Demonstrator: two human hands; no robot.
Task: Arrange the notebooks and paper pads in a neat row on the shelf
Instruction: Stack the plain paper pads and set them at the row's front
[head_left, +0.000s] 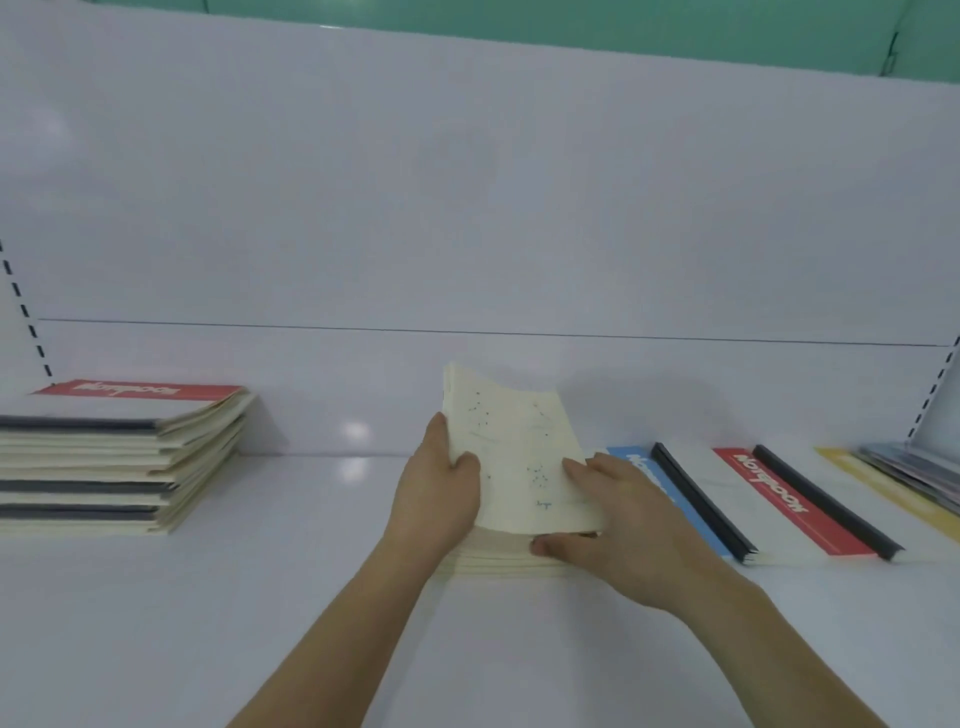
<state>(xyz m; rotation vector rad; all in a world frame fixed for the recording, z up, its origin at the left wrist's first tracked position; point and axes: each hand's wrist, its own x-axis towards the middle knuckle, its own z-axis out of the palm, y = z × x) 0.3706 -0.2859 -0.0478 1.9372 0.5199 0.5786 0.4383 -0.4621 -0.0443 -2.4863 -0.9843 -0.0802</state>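
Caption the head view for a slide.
Both hands, left and right, grip a cream notebook stack on the white shelf between other notebooks.

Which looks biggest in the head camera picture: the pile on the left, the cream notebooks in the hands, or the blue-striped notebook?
1. Pile on the left, clearly biggest.
2. Cream notebooks, held by both hands.
3. Blue-striped notebook, though the right hand hides part of it, so ranks two and three are unsure.

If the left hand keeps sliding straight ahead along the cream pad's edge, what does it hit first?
Probably nothing before the shelf's white back panel. The left hand grips the cream pad by its left edge; the shelf beyond its fingertips looks free, though depth is hard to judge.
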